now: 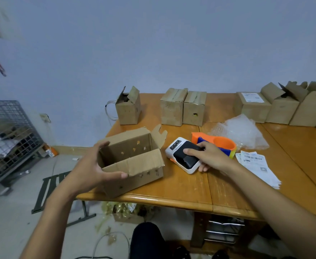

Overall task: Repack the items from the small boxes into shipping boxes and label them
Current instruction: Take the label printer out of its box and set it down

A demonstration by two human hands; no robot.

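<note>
Worktop (181, 187): wooden, seen from the head camera.

Open shipping box (132, 161): near the front left corner of the worktop, flaps up. No contents show in the part of the inside that is visible.

Left grip (95, 171): spread wide across the left end of the open shipping box. Fingers nearly straight, reaching the far wall's rim; thumb tip touches the front flap. Appears to rest on the box rather than clamp it, but contact at the far wall is hard to read.

Right grip (207, 156): closed around the label printer (183, 156), a white unit with a black top. Fingers curl over the top and the thumb sits under the near edge. The printer lies on the worktop just right of the open shipping box.

Tape dispenser (222, 143): orange and blue, just behind the right grip.

Bubble wrap (241, 129): behind the dispenser.

Printed labels (260, 167): loose sheets to the right.

Back edge: an open small box (128, 109), two closed boxes (183, 108) side by side, a labelled box (252, 105) and more open boxes (293, 107) at far right.
</note>
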